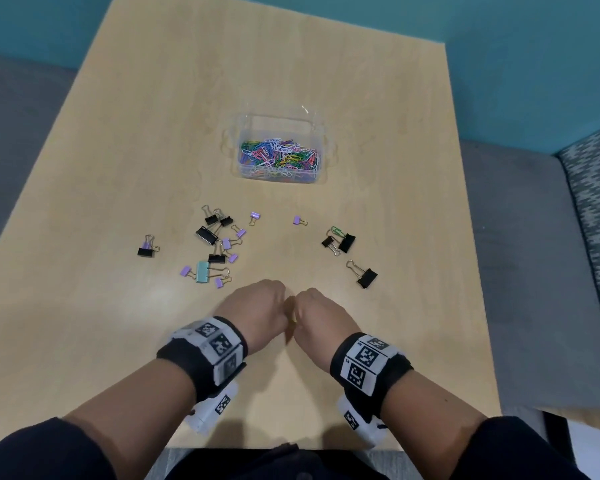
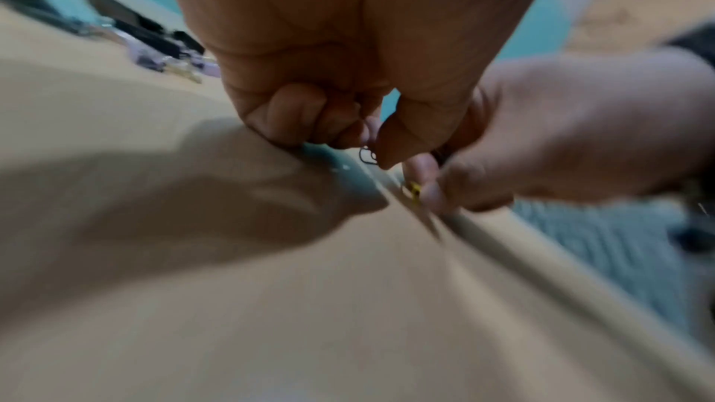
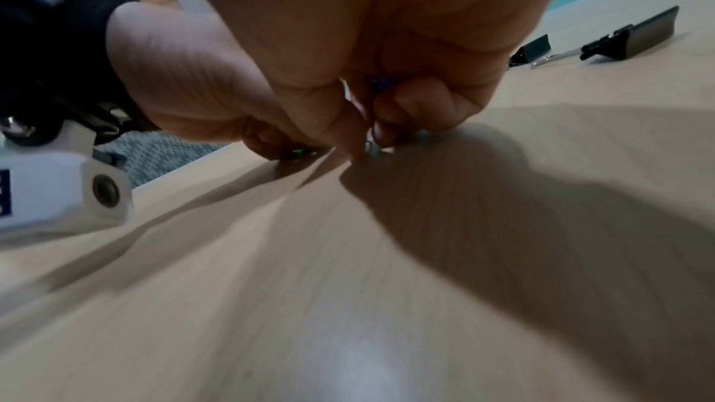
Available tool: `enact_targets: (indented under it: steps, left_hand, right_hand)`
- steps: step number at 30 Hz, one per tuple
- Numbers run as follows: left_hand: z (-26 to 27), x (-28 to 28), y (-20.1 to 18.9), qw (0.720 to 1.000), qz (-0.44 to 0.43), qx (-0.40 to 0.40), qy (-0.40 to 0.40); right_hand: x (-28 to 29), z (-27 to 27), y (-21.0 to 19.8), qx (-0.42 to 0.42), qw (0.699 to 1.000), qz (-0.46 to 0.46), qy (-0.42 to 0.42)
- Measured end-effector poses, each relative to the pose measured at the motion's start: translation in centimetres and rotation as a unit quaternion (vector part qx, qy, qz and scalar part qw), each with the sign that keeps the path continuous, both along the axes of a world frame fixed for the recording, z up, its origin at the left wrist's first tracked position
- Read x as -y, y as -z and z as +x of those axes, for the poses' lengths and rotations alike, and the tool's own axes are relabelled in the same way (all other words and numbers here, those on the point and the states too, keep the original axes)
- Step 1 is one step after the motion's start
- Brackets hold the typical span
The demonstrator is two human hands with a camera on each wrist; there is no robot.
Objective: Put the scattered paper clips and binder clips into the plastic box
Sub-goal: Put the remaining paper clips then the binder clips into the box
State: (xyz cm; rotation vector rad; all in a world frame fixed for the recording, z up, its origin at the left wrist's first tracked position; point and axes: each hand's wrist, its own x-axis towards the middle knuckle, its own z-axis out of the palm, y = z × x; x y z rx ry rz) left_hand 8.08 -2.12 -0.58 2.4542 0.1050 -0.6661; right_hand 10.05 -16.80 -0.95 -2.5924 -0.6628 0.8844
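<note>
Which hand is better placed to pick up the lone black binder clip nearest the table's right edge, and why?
Right, probably. The right hand is on the same side as that black binder clip; the left hand would have to cross over it. Both hands already pinch small clips, though.

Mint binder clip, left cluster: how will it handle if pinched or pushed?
The mint binder clip looks rigid and light. Lying flat on the table, it should slide rather than roll. Its wire handles may swing or snag neighbouring purple clips.

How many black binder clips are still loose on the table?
8 black binder clips: one far left, four in the left cluster, two mid-right, one near right. The hands may hide others.
</note>
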Motion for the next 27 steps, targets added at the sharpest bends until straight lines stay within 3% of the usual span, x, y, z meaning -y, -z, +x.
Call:
enact_targets:
  steps: [2, 3, 6, 8, 9, 11, 12, 13, 14, 15, 17, 19, 21, 24, 25, 27]
  left_hand:
    - [0.1, -1.3, -0.1, 0.986, -0.092, -0.024, -0.135]
    - [0.2, -2.0, 0.0, 0.964, -0.156, -0.044, -0.213]
    - [0.9, -4.1, -0.4, 0.836, -0.368, -0.095, -0.394]
    - [1.6, -5.1, -1.2, 0.767, -0.460, -0.101, -0.435]
    - [2.1, -5.5, -1.6, 0.741, -0.494, -0.100, -0.444]
    - [3.5, -6.2, -2.4, 0.696, -0.546, -0.091, -0.458]
    - [4.6, -6.5, -2.9, 0.678, -0.561, -0.087, -0.467]
    - [5.7, -6.6, -3.3, 0.661, -0.571, -0.086, -0.479]
    - [7.0, -6.7, -3.7, 0.650, -0.574, -0.085, -0.491]
    - [8.3, -6.6, -4.1, 0.646, -0.569, -0.082, -0.503]
    - [11.3, -6.5, -4.6, 0.666, -0.534, -0.064, -0.517]
    - [14.2, -6.4, -5.1, 0.697, -0.498, -0.026, -0.515]
    - [17.0, -6.5, -5.4, 0.728, -0.465, 0.018, -0.504]
    - [19.8, -6.8, -6.0, 0.800, -0.424, 0.043, -0.423]
    - [20.4, -7.0, -6.1, 0.817, -0.412, 0.049, -0.401]
    - [20.8, -7.7, -6.4, 0.845, -0.370, 0.065, -0.380]
  right_hand:
    - [0.1, 0.3, -0.2, 0.003, 1.000, 0.006, -0.001]
    - [0.1, 0.5, -0.5, -0.003, 1.000, 0.003, -0.006]
    - [0.0, 1.2, -1.0, -0.046, 0.999, 0.005, 0.018]
    - [-0.2, 2.3, -1.6, -0.130, 0.972, 0.097, 0.172]
    - [-0.3, 3.2, -2.1, -0.197, 0.924, 0.173, 0.279]
    - [-0.5, 5.8, -3.4, -0.346, 0.754, 0.338, 0.444]
    - [-0.7, 7.3, -3.9, -0.402, 0.666, 0.402, 0.483]
    - [-0.9, 8.9, -4.3, -0.436, 0.603, 0.440, 0.502]
    - [-1.3, 10.4, -4.5, -0.450, 0.574, 0.457, 0.509]
    - [-1.8, 12.0, -4.6, -0.448, 0.575, 0.457, 0.510]
    - [-3.4, 14.8, -4.9, -0.409, 0.621, 0.432, 0.510]
    - [-4.9, 17.4, -5.5, -0.344, 0.665, 0.415, 0.516]
    - [-6.3, 19.8, -6.1, -0.296, 0.682, 0.418, 0.522]
    - [-7.7, 22.2, -7.4, -0.307, 0.715, 0.402, 0.482]
    - [-7.8, 22.6, -8.0, -0.299, 0.748, 0.372, 0.461]
    - [-7.0, 23.3, -8.6, -0.205, 0.858, 0.265, 0.390]
